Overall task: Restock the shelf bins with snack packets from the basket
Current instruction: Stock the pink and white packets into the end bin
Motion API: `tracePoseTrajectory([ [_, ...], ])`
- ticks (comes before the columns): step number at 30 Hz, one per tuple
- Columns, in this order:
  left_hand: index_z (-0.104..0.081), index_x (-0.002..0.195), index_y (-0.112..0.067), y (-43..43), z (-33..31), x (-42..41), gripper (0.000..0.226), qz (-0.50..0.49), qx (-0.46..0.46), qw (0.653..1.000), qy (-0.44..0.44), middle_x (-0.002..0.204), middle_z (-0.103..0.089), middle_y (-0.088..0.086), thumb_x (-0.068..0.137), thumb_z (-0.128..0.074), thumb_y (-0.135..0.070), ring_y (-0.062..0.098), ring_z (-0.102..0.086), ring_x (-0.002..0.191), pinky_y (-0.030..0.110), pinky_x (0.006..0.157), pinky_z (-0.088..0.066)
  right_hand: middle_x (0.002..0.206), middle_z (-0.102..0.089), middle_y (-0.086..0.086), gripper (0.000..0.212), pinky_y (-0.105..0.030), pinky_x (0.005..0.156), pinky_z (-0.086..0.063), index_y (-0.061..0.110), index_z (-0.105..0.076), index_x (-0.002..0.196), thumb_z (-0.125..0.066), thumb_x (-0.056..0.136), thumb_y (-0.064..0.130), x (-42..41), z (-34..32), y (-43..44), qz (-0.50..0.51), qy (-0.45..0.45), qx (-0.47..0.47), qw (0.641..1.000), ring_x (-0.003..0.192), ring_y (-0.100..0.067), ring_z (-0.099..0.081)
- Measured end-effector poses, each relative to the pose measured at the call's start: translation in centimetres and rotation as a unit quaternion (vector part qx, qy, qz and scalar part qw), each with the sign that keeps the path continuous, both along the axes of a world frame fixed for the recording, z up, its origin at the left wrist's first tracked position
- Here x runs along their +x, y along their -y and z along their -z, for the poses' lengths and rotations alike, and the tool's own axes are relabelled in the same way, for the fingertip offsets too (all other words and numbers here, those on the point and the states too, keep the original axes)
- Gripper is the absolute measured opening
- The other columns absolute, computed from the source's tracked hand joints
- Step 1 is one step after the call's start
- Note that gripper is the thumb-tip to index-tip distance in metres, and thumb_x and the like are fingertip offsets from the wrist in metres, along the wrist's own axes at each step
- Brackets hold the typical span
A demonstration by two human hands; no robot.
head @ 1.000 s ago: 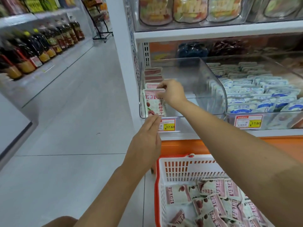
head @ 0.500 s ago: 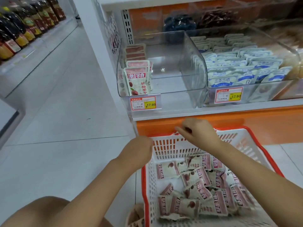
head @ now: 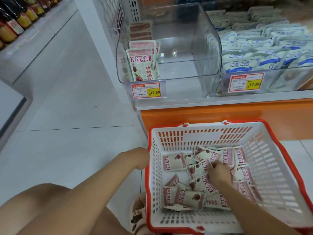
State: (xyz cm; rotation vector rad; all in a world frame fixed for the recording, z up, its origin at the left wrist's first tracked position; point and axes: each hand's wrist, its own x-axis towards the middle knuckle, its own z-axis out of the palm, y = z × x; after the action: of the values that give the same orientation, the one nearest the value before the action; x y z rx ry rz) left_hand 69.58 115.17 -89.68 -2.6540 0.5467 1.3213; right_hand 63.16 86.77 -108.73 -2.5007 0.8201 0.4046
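A white basket with a red rim (head: 203,136) stands on the floor below the shelf and holds several pink-and-white snack packets (head: 172,161). My right hand (head: 219,172) is down inside it, fingers curled onto one packet in the middle of the pile. My left hand (head: 135,158) sits just outside the basket's left rim, its fingers tucked under and hidden. On the shelf above, a clear bin (head: 177,77) has a short row of the same packets (head: 141,65) standing upright at its left end.
A second clear bin (head: 254,48) packed with blue-and-white packets stands to the right. Price tags (head: 146,90) hang on the shelf front above an orange base panel (head: 220,112). Bottles (head: 10,22) line a shelf across the aisle. My sandalled foot (head: 138,212) is beside the basket.
My right hand left the clear bin, dropped past the basket's rim and now reaches into the packet pile. My left hand came down from the shelf front to the basket's left rim.
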Motion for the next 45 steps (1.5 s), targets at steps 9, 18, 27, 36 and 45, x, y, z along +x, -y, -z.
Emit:
tracePoseTrajectory([
  [9, -0.059, 0.113, -0.005, 0.1, 0.3, 0.1, 0.025, -0.032, -0.047, 0.997, 0.061, 0.101, -0.058, 0.008, 0.097, -0.039, -0.007, 0.016, -0.050, 0.087, 0.025, 0.079, -0.043, 0.065, -0.061, -0.002, 0.024, -0.020, 0.046, -0.037, 0.014, -0.059, 0.069, -0.056, 0.093, 0.007, 1.0, -5.5, -1.5, 0.020, 0.068, 0.191, 0.979, 0.055, -0.012, -0.052],
  [18, -0.056, 0.126, -0.025, 2.6, -9.9, -0.2, 0.031, -0.076, -0.291, 0.886, 0.354, 0.125, -0.060, -0.008, 0.101, -0.039, -0.032, 0.009, -0.059, 0.109, 0.016, 0.085, -0.039, 0.070, -0.067, 0.007, 0.012, -0.015, 0.052, -0.042, 0.026, -0.067, 0.077, -0.070, 0.084, 0.017, 5.7, -25.4, -4.1, -0.166, 0.321, 0.239, 0.901, 0.058, -0.009, -0.060],
  [27, -0.043, 0.141, -0.017, 0.1, -13.2, 0.1, 0.042, -0.151, -0.348, 0.780, 0.498, 0.145, -0.044, 0.000, 0.099, -0.043, -0.021, 0.016, -0.037, 0.136, 0.022, 0.105, -0.023, 0.073, -0.069, 0.004, 0.012, -0.026, 0.064, -0.054, 0.020, -0.067, 0.077, -0.070, 0.083, 0.010, 11.3, -39.5, -6.7, -0.171, 0.523, 0.266, 0.791, 0.065, -0.007, -0.065],
  [36, -0.037, 0.145, -0.019, -0.6, -12.6, 1.2, 0.045, -0.136, -0.314, 0.810, 0.476, 0.150, -0.035, -0.005, 0.100, -0.039, -0.023, 0.010, -0.034, 0.136, 0.021, 0.109, -0.025, 0.072, -0.067, 0.006, 0.009, -0.022, 0.066, -0.052, 0.010, -0.071, 0.081, -0.076, 0.079, 0.016, 21.2, -38.4, -15.4, -0.282, 0.364, 0.186, 0.868, 0.066, -0.006, -0.062],
  [45, -0.030, 0.148, -0.023, -0.8, -12.4, 1.5, 0.047, -0.147, -0.320, 0.812, 0.466, 0.154, -0.028, -0.008, 0.102, -0.035, -0.027, 0.007, -0.028, 0.139, 0.022, 0.111, -0.026, 0.087, -0.071, -0.002, 0.010, -0.026, 0.070, -0.050, 0.010, -0.072, 0.085, -0.075, 0.081, 0.018, 24.4, -34.3, -16.8, -0.237, 0.354, 0.128, 0.896, 0.073, -0.009, -0.059],
])
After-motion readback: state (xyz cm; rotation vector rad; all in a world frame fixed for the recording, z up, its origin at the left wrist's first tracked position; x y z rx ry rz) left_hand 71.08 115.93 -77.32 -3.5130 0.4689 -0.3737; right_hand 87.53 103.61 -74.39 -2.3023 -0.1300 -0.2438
